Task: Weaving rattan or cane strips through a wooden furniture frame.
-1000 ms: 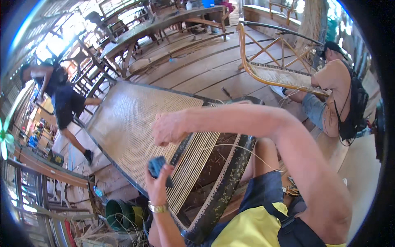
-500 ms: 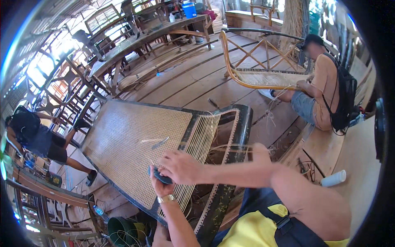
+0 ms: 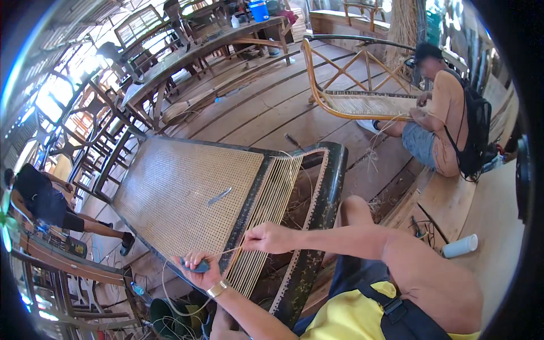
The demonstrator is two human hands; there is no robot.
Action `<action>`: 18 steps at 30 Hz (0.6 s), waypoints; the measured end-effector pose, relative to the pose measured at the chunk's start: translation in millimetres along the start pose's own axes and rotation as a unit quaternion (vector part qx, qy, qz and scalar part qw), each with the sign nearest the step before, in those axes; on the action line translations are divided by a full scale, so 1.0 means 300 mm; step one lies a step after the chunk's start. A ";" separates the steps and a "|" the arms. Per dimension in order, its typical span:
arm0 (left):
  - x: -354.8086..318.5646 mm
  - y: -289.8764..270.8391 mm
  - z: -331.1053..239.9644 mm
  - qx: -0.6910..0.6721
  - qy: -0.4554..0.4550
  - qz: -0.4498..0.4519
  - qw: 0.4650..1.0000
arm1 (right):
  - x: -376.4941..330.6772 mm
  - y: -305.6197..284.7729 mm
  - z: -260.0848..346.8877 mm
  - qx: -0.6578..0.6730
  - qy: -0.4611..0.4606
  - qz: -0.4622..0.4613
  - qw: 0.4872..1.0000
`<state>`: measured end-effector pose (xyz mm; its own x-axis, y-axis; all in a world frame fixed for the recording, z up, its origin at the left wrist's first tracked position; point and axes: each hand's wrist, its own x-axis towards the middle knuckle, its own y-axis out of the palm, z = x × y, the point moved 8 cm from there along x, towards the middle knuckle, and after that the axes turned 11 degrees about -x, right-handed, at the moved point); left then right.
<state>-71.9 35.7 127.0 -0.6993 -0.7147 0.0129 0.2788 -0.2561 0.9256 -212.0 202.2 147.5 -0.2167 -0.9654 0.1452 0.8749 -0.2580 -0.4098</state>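
A long dark frame point(image 3: 334, 187) with a woven cane panel point(image 3: 181, 192) lies in front of me. Beside the panel, parallel cane strands point(image 3: 279, 187) span an open section. My left hand point(image 3: 198, 273), with a watch at the wrist, is closed around a dark teal rounded object point(image 3: 200, 266) over the panel's near edge. Above the parallel strands, my right hand point(image 3: 270, 237) pinches a thin cane strand point(image 3: 231, 250) that runs toward my left hand. A loop of strand hangs down past the left hand. A small knife point(image 3: 219, 196) rests on the woven panel.
To the right, a seated person point(image 3: 447, 107) works at a curved rattan frame point(image 3: 317, 93). Another person point(image 3: 45, 195) is at the far left. A long wooden table point(image 3: 187, 54) stands behind, a dark bucket point(image 3: 164, 317) below left, a white cylinder point(image 3: 460, 246) at right.
My hands have moved apart: the left went left and down with the teal object, the right moved slightly right. A strand now stretches between them. The person at left shifted.
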 end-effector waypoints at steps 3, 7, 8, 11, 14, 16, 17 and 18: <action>-0.085 0.173 -0.192 -0.019 0.088 0.091 0.992 | -0.129 -0.192 -0.004 -0.093 0.015 -0.047 0.994; -0.231 0.351 -0.631 0.060 0.222 0.102 0.968 | -0.479 -0.677 -0.167 -0.261 0.183 -0.127 0.939; -0.234 0.372 -0.702 0.059 0.228 0.101 0.967 | -0.600 -0.809 -0.221 -0.356 0.228 -0.158 0.892; -0.303 0.402 -0.925 0.064 0.236 0.057 0.968 | -0.895 -1.173 -0.363 -0.514 0.295 -0.280 0.755; -0.321 0.405 -0.966 0.104 0.229 0.003 0.968 | -1.004 -1.312 -0.444 -0.580 0.327 -0.297 0.684; -0.283 0.356 -0.994 0.207 0.373 -0.083 0.901 | -0.931 -1.285 -0.441 -0.614 0.350 -0.263 0.657; -0.217 0.342 -0.955 0.181 0.257 -0.037 0.949 | -0.871 -1.252 -0.418 -0.680 0.323 -0.279 0.596; -0.158 0.271 -0.831 0.100 0.217 -0.048 0.970 | -0.833 -1.238 -0.370 -0.743 0.300 -0.299 0.518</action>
<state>147.9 -113.6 107.3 -0.3598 -0.9119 -0.1973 0.0626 -0.2345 0.9701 -530.9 535.1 163.5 -0.7428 -0.4193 0.5219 -0.6285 0.1682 -0.7594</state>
